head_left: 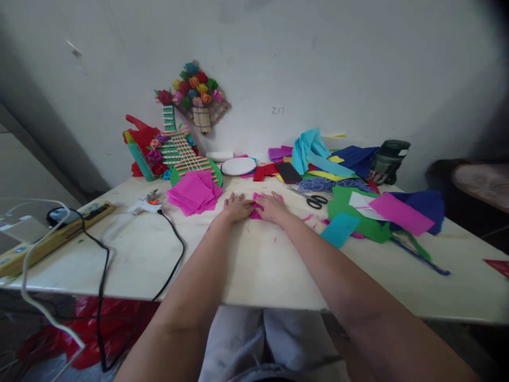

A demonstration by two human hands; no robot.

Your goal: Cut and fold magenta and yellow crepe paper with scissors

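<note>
A small pleated piece of pink paper (257, 206) lies on the table in front of me, largely covered by my fingers. My left hand (237, 207) holds its left side down, thumb side against the folds. From the other side my right hand (272, 207) grips the paper, its fingers bent over it. The hands nearly meet over the folds. Left of them lies a stack of pink paper squares (195, 192). Scissors with black handles (314, 200) and some pink scraps (308, 218) are to the right of my right hand.
On the left are a glue gun (146, 205) with a black cord and a power strip (63, 233). A paper-flower guitar (181, 154) leans at the back. Coloured paper (360, 223), a phone (288, 173), a white disc (238, 166) and a dark bottle (389, 162) also occupy the table (274, 270).
</note>
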